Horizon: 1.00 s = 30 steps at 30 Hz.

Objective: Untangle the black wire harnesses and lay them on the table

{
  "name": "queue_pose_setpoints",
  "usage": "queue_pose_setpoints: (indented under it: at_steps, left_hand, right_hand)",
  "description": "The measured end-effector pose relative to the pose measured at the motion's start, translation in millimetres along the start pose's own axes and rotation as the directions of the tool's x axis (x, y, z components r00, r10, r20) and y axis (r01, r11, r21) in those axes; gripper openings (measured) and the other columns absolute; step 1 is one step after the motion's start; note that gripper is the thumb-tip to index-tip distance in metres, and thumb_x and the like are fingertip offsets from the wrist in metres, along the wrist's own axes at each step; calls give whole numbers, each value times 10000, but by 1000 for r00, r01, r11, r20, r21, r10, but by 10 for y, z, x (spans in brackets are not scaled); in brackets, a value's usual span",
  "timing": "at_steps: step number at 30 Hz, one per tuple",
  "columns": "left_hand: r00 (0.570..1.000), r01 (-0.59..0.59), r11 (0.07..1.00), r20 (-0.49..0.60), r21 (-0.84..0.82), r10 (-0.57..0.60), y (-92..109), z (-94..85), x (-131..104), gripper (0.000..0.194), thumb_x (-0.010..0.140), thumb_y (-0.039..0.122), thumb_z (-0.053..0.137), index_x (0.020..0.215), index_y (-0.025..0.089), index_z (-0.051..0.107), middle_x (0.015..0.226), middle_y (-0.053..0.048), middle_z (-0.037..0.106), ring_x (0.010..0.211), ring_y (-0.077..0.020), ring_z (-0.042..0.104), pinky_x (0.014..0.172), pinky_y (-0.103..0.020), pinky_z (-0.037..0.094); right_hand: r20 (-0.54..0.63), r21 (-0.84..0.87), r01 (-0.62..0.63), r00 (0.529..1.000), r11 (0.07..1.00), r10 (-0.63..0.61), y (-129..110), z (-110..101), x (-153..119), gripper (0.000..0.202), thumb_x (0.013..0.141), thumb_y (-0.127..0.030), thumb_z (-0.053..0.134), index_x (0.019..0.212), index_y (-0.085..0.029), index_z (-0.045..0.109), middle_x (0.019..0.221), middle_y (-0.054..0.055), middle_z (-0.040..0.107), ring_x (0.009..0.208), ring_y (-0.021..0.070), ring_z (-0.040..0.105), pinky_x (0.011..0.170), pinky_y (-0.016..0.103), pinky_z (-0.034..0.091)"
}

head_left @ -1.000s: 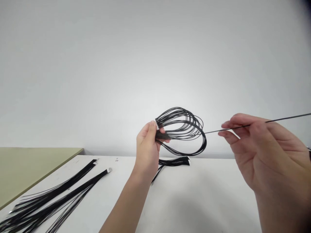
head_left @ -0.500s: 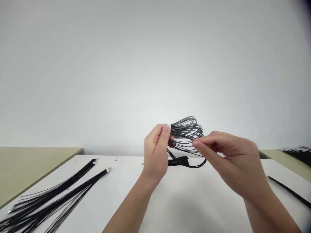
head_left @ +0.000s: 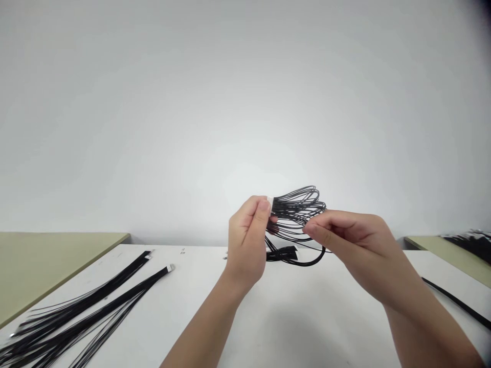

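Note:
Raised above the table, a bundle of thin black wires (head_left: 299, 204) is looped back on itself, with a white connector (head_left: 270, 203) at its left end. My left hand (head_left: 249, 237) is closed around that connector end, thumb on top. My right hand (head_left: 349, 245) pinches one or a few wires at the bundle's right side between thumb and index finger; exactly how many is hidden by the fingertips. Below the left hand, a thicker loop of black wires (head_left: 312, 263) hangs down in front of a black bundle (head_left: 293, 252) on the table.
On the white table (head_left: 192, 317), several black wire bundles (head_left: 103, 306) with white ends lie at the left. A single black cable (head_left: 456, 301) lies at the right. Greenish side surfaces (head_left: 57, 266) flank the table; more wires (head_left: 473, 243) rest on the right one.
My right hand's fingers have curled slightly and its wrist has turned, still at the wires. The wire loops have shifted a little to the right. My left hand has barely moved.

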<state>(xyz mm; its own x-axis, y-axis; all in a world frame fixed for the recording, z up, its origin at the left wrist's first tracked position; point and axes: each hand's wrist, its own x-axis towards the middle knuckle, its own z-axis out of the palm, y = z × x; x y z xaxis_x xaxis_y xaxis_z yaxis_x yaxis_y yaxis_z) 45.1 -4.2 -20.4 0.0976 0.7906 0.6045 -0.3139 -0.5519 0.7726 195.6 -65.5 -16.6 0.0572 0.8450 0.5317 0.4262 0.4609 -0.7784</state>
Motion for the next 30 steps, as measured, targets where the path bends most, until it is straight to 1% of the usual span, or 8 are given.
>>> queue_pose_setpoints:
  at_steps: [3,7,14,18,22,25,27,30]
  left_hand:
    - [1000,-5,1000,5,-5,5,10,17,-3,312,905,312,508,622,184,485,642,12,410,653,-120,458,604,-216,397]
    - [999,-47,997,12,59,46,-2,32,-9,293,909,298,493,640,186,526,632,10,432,638,-120,455,594,-222,389]
    - [998,-60,996,12,69,59,-30,20,-17,299,926,302,462,659,187,532,645,5,442,659,-123,467,602,-225,389]
    - [997,3,997,73,79,-9,-5,15,-27,297,938,309,450,682,183,529,665,3,461,666,-121,443,612,-230,370]
    - [999,2,998,32,70,-5,-16,28,-29,313,941,317,447,662,184,490,651,8,446,650,-119,415,599,-229,349]
    - [997,-24,997,76,76,18,-41,4,-25,300,952,320,436,696,184,513,685,4,461,685,-117,445,632,-227,372]
    - [993,-33,997,115,77,24,-57,-34,-18,286,953,317,444,715,183,526,695,7,464,692,-110,452,637,-220,381]
    - [992,-54,995,117,81,45,-81,-88,-6,285,960,330,440,745,186,560,699,12,470,677,-100,444,624,-214,383]
  right_hand:
    - [34,8,-19,999,1000,19,35,-20,30,330,903,-367,544,638,-171,534,608,-3,404,566,97,335,457,237,269]
    - [59,-51,-10,998,999,13,52,-11,51,370,928,-368,490,617,-174,443,603,-10,367,561,97,320,456,235,274]
    - [-4,-360,153,986,920,-165,3,85,39,296,954,-341,444,699,-198,484,620,-33,445,571,98,368,487,221,305]
    - [-9,-446,232,965,864,-263,12,162,38,262,961,-318,431,732,-205,491,657,-27,495,597,103,412,522,222,324]
    - [-33,-496,223,961,839,-276,34,211,33,262,966,-315,405,744,-205,492,676,-16,512,581,109,425,548,238,340]
    - [-39,-516,221,959,828,-280,51,220,37,269,961,-304,413,726,-205,498,643,-18,500,548,106,412,524,237,338]
    - [-68,-527,265,934,808,-351,74,218,54,207,929,-298,485,746,-210,526,641,-22,509,560,105,436,514,229,350]
    - [-206,-623,295,832,725,-515,139,208,103,136,829,-315,633,889,-208,576,754,0,578,659,128,516,563,241,417]
